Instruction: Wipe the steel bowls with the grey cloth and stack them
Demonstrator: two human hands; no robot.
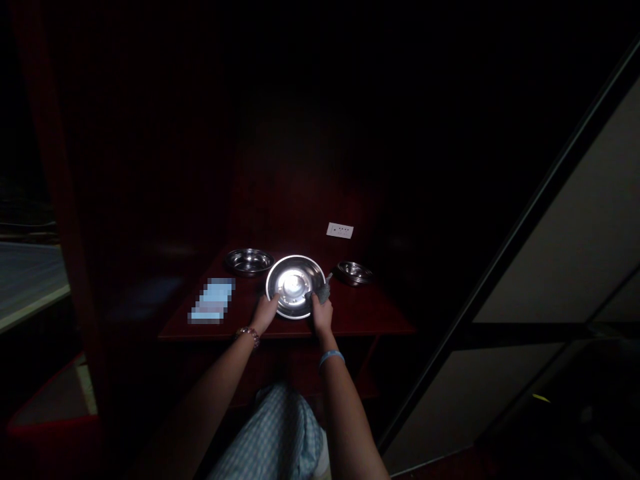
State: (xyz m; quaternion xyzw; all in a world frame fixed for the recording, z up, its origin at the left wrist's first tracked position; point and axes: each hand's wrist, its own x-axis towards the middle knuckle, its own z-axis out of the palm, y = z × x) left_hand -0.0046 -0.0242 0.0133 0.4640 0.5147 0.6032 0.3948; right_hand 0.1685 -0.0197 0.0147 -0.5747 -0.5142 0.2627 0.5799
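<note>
A shiny metal bowl (294, 283) is held tilted toward me over the dark red desk, its inside facing me. My left hand (265, 312) grips its lower left rim, thumb on the inner side. At the lower right rim, my right hand (323, 312) is closed on the bowl along with a grey cloth (323, 293), which sticks out past the edge. Another metal bowl (249, 261) sits behind on the left. To the right rests a small stack of metal bowls (354, 273).
The dark red desk (360, 320) has a pixelated, bluish flat patch (213, 301) at its left. A white wall socket (340, 231) is on the back panel. Light panels in a dark frame (500, 333) slant along the right. Another surface (30, 280) lies far left.
</note>
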